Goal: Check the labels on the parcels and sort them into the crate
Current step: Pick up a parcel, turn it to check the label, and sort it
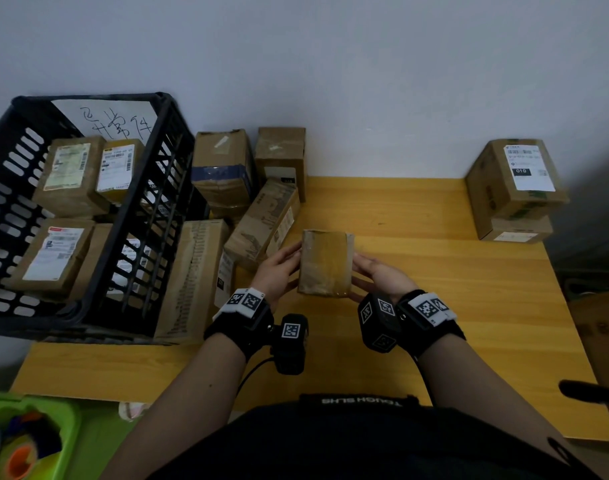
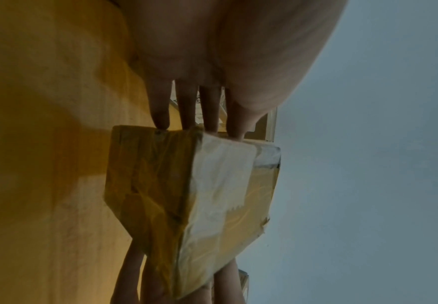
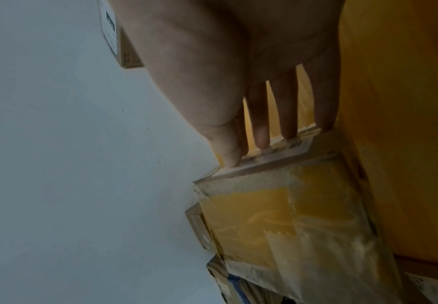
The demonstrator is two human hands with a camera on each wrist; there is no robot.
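A small brown parcel (image 1: 325,263) wrapped in clear tape is held just above the yellow table (image 1: 434,306), in the middle. My left hand (image 1: 285,263) presses its left side with straight fingers (image 2: 186,109). My right hand (image 1: 369,270) presses the opposite side, fingers (image 3: 262,123) straight too. The parcel's (image 2: 191,195) upper face shows no label. In the right wrist view a white label (image 3: 288,147) lies on the parcel's (image 3: 290,216) side, under my fingertips. The black crate (image 1: 128,209) stands at the left with several labelled parcels inside.
A pile of brown parcels (image 1: 261,223) lies between the crate and my left hand, one long box (image 1: 195,271) leaning on the crate. Two stacked parcels (image 1: 517,181) sit at the table's far right by the wall. A green bin (image 1: 36,427) is below the table's front left.
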